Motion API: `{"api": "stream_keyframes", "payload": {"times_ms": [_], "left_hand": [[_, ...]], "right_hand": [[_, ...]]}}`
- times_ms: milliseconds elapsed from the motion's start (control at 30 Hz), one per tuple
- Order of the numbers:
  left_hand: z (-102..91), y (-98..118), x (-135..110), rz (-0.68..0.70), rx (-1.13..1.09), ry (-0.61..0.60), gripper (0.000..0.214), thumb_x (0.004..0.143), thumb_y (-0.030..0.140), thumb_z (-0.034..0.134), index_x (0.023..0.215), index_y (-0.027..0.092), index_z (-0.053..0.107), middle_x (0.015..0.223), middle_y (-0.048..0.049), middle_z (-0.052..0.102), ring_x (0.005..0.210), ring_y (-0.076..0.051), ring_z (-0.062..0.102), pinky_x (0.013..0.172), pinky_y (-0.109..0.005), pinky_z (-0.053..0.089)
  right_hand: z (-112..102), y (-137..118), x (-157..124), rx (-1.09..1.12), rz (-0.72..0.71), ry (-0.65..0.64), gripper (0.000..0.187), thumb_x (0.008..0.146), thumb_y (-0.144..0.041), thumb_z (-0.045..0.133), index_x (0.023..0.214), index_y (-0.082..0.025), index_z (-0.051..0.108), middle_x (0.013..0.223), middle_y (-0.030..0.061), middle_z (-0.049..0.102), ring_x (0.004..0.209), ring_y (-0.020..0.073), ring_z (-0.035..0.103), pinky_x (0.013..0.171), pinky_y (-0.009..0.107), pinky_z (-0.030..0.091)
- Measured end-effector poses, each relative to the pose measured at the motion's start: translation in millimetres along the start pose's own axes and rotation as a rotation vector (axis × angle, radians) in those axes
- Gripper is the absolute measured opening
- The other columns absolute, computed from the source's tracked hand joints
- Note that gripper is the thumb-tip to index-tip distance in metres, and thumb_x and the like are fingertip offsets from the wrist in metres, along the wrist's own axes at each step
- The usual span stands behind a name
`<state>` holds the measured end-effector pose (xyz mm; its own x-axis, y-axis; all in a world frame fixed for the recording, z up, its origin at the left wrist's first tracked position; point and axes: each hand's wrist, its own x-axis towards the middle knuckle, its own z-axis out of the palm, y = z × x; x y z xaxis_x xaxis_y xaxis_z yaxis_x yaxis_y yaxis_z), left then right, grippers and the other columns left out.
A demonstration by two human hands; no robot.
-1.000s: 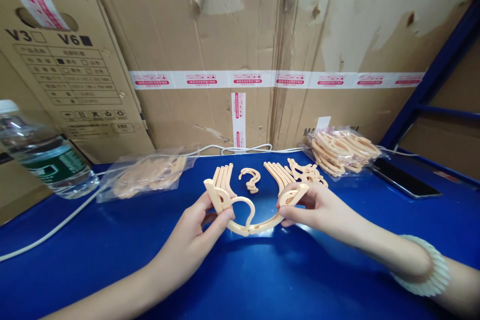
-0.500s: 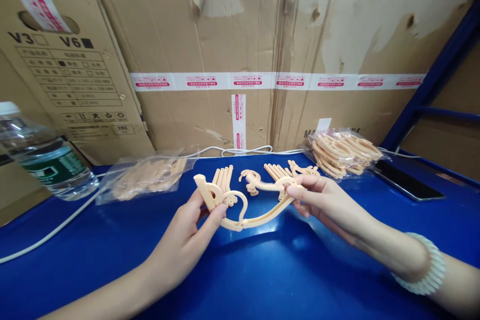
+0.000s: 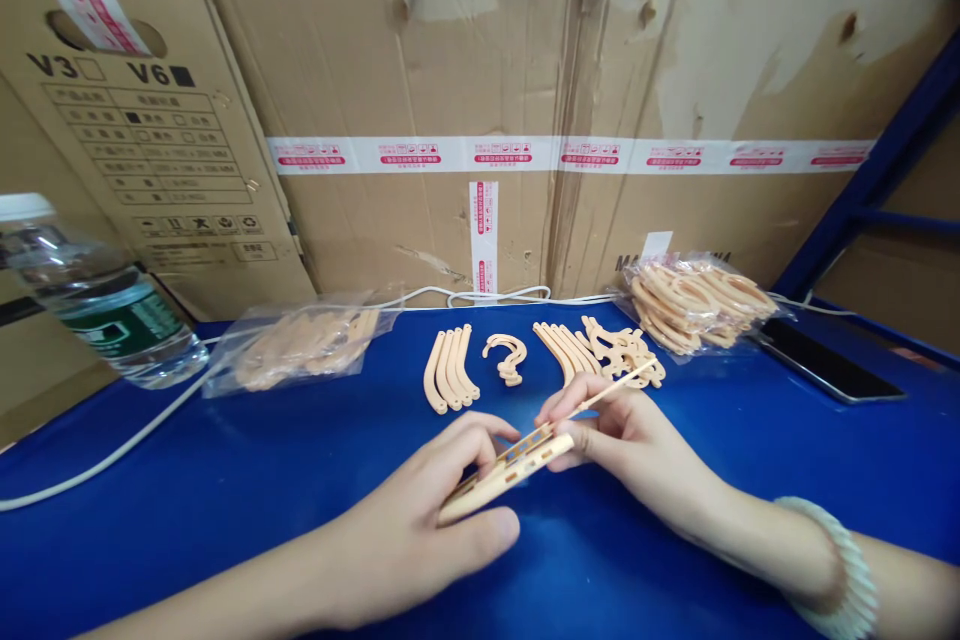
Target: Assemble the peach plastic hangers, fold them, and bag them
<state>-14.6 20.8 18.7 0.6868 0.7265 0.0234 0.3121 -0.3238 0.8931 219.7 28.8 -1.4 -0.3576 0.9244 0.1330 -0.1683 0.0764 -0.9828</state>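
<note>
Both my hands hold one peach plastic hanger piece (image 3: 504,468) edge-on above the blue table (image 3: 225,480). My left hand (image 3: 427,530) pinches its near end between thumb and fingers. My right hand (image 3: 622,440) grips the far end, where a thin peach strip (image 3: 616,386) sticks out past the fingers. Behind them on the table lie a row of curved peach arms (image 3: 448,368), a single hook piece (image 3: 507,356), a second row of arms (image 3: 564,346) and a small heap of hook pieces (image 3: 626,350).
A clear bag of peach parts (image 3: 300,340) lies at the left, another fuller bag (image 3: 697,302) at the right. A water bottle (image 3: 97,295) lies far left, a dark phone (image 3: 829,368) far right. A white cable (image 3: 112,455) runs along worn cardboard boxes (image 3: 480,70) at the back.
The hanger piece was held up flat and spread between both hands; now it is turned edge-on, folded together and lowered closer to me, with both hands nearer each other.
</note>
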Motion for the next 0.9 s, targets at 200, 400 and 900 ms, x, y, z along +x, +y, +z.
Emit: {"api": "stream_keyframes", "payload": {"times_ms": [200,400,900], "left_hand": [[11.3,-3.6,2.7,-0.176,-0.437,-0.076,0.04,0.088,0.06,0.055,0.09,0.021,0.043,0.083,-0.0011,0.058,0.07,-0.016,0.053,0.066,-0.028,0.042],[18.0,-3.5,5.9,-0.158,-0.218,-0.001,0.032,0.094,0.047,0.049,0.107,0.019,0.054,0.082,-0.0021,0.063,0.064,-0.014,0.047,0.058,-0.025,0.035],[18.3,-12.8,-0.2,0.164,0.539,-0.01,0.033,0.104,0.026,0.03,0.082,0.02,0.054,0.07,-0.0003,0.057,0.059,-0.014,0.05,0.057,-0.026,0.033]], "right_hand": [[-1.0,4.0,-2.8,-0.267,-0.276,-0.038,0.017,0.085,-0.035,0.074,0.081,-0.018,0.073,0.091,0.0048,0.066,0.072,0.013,0.066,0.064,0.025,0.058],[1.7,7.7,-6.3,-0.413,-0.388,-0.136,0.013,0.093,-0.024,0.065,0.092,-0.019,0.077,0.086,0.0057,0.07,0.069,0.0133,0.066,0.062,0.025,0.057],[-8.1,5.5,-16.8,-1.086,-0.992,-0.382,0.03,0.1,-0.014,0.047,0.128,-0.009,0.058,0.099,0.0144,0.073,0.094,0.0235,0.068,0.07,0.034,0.058]]}}
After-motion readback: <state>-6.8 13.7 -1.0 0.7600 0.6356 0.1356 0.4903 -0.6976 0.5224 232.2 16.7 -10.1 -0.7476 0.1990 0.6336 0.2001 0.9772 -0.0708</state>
